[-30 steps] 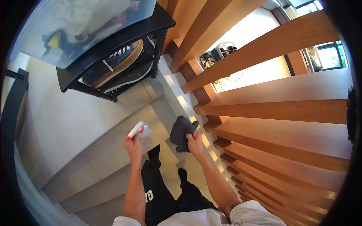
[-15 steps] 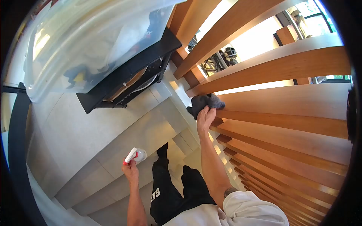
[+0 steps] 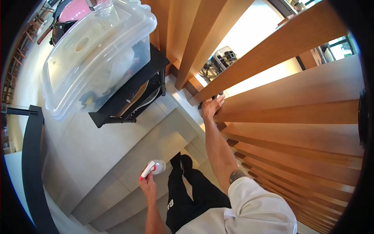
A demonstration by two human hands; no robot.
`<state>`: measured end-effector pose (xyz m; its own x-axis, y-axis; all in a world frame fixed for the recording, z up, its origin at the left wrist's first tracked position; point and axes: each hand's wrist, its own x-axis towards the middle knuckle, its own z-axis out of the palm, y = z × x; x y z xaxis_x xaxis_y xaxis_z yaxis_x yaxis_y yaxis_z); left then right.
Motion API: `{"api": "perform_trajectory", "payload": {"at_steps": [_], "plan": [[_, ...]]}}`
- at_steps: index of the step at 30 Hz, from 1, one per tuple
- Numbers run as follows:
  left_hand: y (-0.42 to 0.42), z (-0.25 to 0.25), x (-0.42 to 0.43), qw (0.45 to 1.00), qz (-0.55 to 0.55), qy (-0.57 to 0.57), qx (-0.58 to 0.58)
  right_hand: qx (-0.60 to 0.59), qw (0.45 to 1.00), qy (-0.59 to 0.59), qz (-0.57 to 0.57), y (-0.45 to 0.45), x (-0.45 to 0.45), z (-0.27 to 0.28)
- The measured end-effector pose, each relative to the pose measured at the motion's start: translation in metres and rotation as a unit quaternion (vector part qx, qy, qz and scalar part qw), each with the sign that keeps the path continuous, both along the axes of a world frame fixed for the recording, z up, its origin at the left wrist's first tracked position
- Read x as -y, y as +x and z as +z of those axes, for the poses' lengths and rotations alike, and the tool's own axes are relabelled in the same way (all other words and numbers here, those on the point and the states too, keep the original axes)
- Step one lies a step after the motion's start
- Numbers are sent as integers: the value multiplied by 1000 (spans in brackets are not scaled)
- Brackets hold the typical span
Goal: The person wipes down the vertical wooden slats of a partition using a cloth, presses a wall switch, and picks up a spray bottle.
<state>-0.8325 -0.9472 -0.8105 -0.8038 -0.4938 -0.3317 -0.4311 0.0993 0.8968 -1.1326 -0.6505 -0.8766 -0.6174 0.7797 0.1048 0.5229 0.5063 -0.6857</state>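
Note:
My left hand [image 3: 148, 186] is closed on a spray bottle [image 3: 159, 167] with a white and red trigger head and a clear body, held low above the stairs. Ahead and to the right, my right hand [image 3: 212, 106] is pressed against the foot of a wooden slat [image 3: 269, 111]. Beneath its fingers is a dark grey cloth [image 3: 200, 105], mostly covered by the hand, with only small dark edges showing.
A row of tall wooden slats [image 3: 304, 140] runs along the right side. A black shelf unit [image 3: 128, 95] carries a large clear plastic box [image 3: 99, 58] at upper left. Pale tiled steps [image 3: 128, 167] descend under my feet. Cables and devices [image 3: 222, 58] lie behind the slats.
My right hand has shifted forward around the slat's foot, and the cloth, plainly visible before, is now mostly hidden. My view has turned, and the feet now stand closer together.

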Motion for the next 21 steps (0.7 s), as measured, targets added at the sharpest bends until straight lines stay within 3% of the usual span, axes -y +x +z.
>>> {"api": "perform_trajectory", "payload": {"at_steps": [2,4,5,8,10,12,14,16,17,18,20,21], "plan": [[5,8,-5,999,18,35,21,61,997,-47,31,8,-6,11],[6,11,-11,999,28,34,14,234,969,-60,59,-2,1,27],[7,12,-13,999,33,35,11,253,963,-53,78,0,4,28],[9,15,-16,999,28,17,-1,243,967,11,76,6,13,20],[8,29,-19,999,37,27,-7,230,970,-7,84,18,14,32],[8,47,-26,998,54,35,-15,154,969,-27,189,48,26,75],[7,61,-23,997,61,41,-15,60,963,66,252,87,40,85],[8,76,-17,998,38,47,-9,201,884,-42,421,136,49,96],[8,83,-14,998,14,58,2,321,800,-107,495,155,57,101],[7,93,-14,998,20,55,-2,317,798,-106,502,182,68,104],[5,110,-7,999,-28,12,11,199,730,-193,625,233,98,117],[9,104,0,997,-43,-38,-42,216,701,-237,637,244,112,131]]}}
